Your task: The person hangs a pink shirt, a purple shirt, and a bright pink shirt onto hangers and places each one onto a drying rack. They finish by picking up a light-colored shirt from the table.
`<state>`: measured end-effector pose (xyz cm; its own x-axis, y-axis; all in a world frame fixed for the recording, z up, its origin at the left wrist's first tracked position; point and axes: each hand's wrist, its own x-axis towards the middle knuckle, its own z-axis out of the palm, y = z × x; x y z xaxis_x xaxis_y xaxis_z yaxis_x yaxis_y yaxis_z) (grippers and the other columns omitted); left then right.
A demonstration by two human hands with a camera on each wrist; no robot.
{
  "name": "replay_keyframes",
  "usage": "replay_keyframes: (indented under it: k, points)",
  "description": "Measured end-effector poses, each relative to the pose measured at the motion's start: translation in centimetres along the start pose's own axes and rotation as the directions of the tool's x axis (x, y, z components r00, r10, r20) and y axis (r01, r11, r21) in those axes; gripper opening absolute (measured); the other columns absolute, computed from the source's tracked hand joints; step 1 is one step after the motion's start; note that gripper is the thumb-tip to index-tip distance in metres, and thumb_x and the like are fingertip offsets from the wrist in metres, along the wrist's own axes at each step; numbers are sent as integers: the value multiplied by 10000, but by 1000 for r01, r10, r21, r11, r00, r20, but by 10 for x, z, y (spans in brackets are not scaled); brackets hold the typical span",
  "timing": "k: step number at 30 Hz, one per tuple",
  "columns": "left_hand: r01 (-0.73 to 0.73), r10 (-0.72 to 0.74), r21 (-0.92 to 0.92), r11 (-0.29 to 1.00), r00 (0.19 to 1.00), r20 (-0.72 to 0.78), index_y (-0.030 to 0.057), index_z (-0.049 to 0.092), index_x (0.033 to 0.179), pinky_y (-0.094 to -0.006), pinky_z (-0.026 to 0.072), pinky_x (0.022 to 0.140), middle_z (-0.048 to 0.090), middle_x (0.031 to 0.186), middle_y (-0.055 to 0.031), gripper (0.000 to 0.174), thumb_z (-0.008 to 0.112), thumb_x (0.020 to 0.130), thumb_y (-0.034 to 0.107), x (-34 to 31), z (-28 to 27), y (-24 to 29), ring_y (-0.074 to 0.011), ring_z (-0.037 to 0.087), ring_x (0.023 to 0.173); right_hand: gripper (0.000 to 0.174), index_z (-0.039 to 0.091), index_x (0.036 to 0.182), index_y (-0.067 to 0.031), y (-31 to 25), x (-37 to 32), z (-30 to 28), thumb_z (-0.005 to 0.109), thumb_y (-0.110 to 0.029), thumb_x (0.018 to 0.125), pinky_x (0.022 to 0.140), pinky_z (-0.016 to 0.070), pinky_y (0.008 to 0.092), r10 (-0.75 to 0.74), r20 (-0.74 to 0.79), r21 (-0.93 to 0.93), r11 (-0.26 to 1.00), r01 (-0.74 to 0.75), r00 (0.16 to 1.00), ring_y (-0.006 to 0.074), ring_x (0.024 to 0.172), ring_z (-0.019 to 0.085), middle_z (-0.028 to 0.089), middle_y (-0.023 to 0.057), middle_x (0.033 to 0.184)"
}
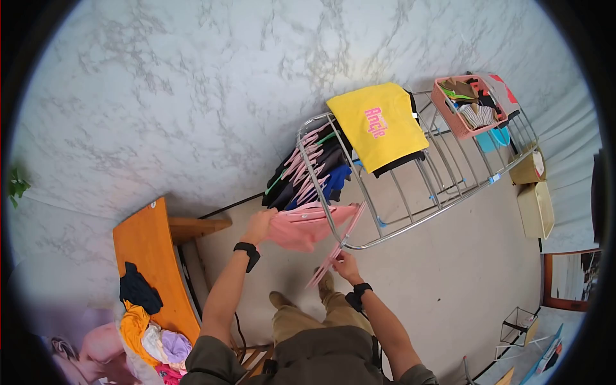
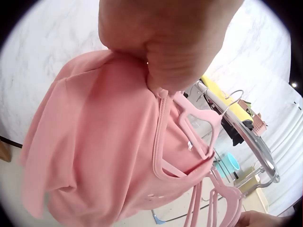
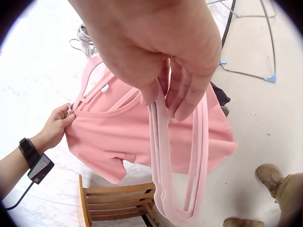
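A pink shirt (image 1: 298,232) hangs between my two hands, its neckline and long folds seen close up in the left wrist view. My left hand (image 1: 258,226) pinches it at the shoulder edge of the neckline. Inside that neckline sits a pink hanger (image 2: 207,117) with a metal hook. Several matching empty hangers (image 3: 160,142) are gripped together in my right hand (image 1: 346,267), between thumb and fingers. In the right wrist view these hangers overlap the front of the shirt.
A metal drying rack (image 1: 398,226) stands ahead, bearing a folded yellow garment (image 1: 378,128) and a pink basket (image 1: 459,122). Dark clothes on pink hangers (image 1: 308,167) hang at its near end. To the left, a wooden bench (image 1: 163,256) is beside piled clothes (image 1: 151,337).
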<state>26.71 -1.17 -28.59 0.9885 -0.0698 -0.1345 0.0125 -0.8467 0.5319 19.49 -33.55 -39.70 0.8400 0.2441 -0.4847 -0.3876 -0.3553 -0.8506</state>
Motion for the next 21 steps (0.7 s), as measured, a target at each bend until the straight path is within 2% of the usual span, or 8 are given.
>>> replay_keyframes:
  k: [5, 8, 10, 11, 13, 14, 16, 21]
  points:
    - [15, -20, 85, 996, 998, 52, 69, 574, 972, -488, 478, 735, 637, 933, -217, 175, 495, 826, 12, 0, 9, -9, -428, 586, 920, 218, 617, 980, 56, 0, -5, 3, 687, -109, 855, 565, 563, 274, 53, -8, 114, 992, -52, 999, 162, 650, 663, 668, 114, 807]
    - [33, -33, 3, 999, 999, -44, 73, 572, 1003, -521, 459, 735, 630, 892, -246, 276, 475, 774, -48, -5, 22, 0, -461, 577, 873, 210, 611, 967, 72, 4, -7, 3, 687, -89, 855, 575, 572, 276, 54, -3, 110, 992, -53, 999, 171, 669, 672, 662, 119, 814]
    - [207, -202, -53, 977, 976, 79, 39, 512, 1033, -506, 495, 777, 631, 1026, -220, 210, 501, 833, -24, -8, 30, 6, -450, 585, 968, 199, 610, 956, 74, 1, -11, 3, 687, -79, 854, 581, 574, 275, 64, 0, 163, 985, -64, 998, 172, 680, 675, 660, 118, 821]
    - [207, -203, -54, 977, 976, 81, 39, 512, 1033, -506, 495, 777, 631, 1026, -220, 210, 501, 833, -24, -9, 37, 11, -450, 585, 968, 189, 609, 946, 75, -1, -12, 4, 688, -69, 853, 588, 576, 273, 70, 6, 214, 974, -70, 998, 174, 691, 677, 658, 117, 828]
    - [355, -343, -139, 924, 933, 106, 6, 463, 1064, -502, 496, 816, 602, 1101, -234, 249, 514, 826, -51, -6, 64, 8, -466, 570, 1009, 167, 613, 937, 65, -7, -17, 5, 685, -60, 853, 603, 578, 270, 65, -6, 305, 950, -60, 998, 170, 704, 675, 657, 113, 835]
    - [356, -343, -142, 923, 933, 113, 6, 463, 1064, -502, 496, 816, 602, 1101, -234, 249, 514, 826, -51, -3, 76, 4, -466, 570, 1009, 145, 618, 929, 55, -8, -19, 7, 682, -52, 853, 618, 580, 267, 63, -16, 394, 918, -51, 998, 166, 718, 673, 655, 108, 842]
    - [210, -213, -133, 969, 977, -8, -16, 441, 1081, -496, 490, 838, 579, 1110, -265, 293, 546, 811, -60, -1, 97, 0, -476, 558, 1018, 132, 622, 927, 48, -3, -22, 10, 681, -46, 853, 634, 577, 263, 68, -22, 402, 914, -54, 997, 161, 728, 668, 655, 105, 848]
    - [172, -175, -63, 983, 984, -40, -16, 438, 1123, -493, 474, 850, 566, 1091, -281, 369, 606, 794, -20, 4, 122, 2, -475, 557, 994, 113, 637, 883, 25, -16, -41, 16, 696, -62, 841, 638, 547, 245, 55, -26, 538, 843, -33, 998, 133, 714, 654, 676, 89, 826]
